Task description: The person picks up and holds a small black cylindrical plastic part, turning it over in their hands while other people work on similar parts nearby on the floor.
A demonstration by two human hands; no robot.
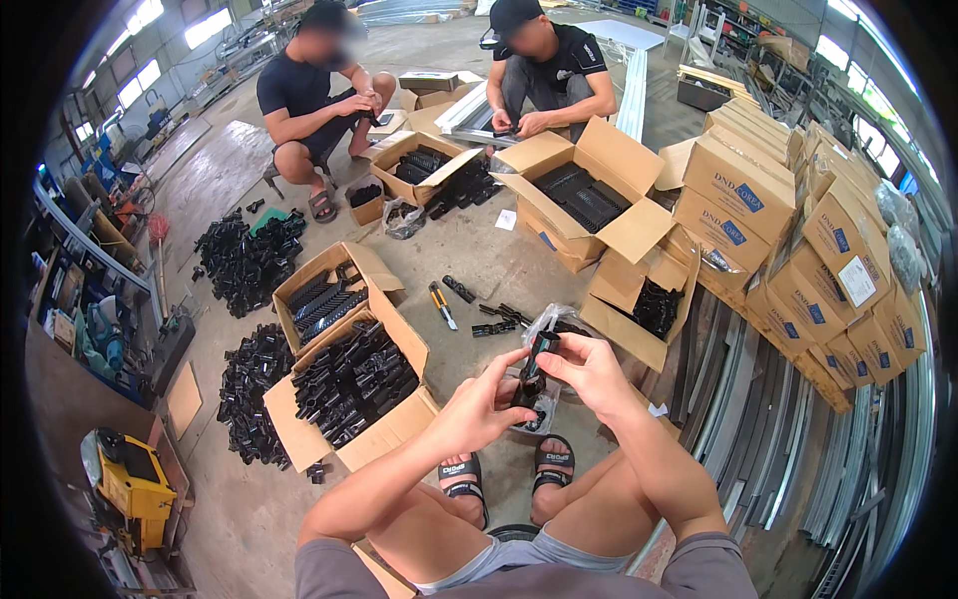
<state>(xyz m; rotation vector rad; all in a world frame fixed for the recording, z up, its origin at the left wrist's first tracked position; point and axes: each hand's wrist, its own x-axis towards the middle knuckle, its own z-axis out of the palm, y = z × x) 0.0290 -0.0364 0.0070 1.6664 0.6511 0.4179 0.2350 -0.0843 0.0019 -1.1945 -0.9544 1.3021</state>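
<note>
A black, shiny tubular part is held upright between my two hands, above my knees. My left hand grips its lower portion from the left with thumb and fingers. My right hand pinches the upper portion from the right, thumb near the top. The part's exact kind is not clear. Just beneath sits a clear plastic bag with small black pieces, partly covered by my hands. On the floor ahead lie a yellow-and-black knife and some loose black parts.
Open cartons of black parts stand left, beside heaped parts. Another open carton is at right, near stacked closed cartons and metal profiles. Two people crouch across, working with their hands. A yellow case stands lower left.
</note>
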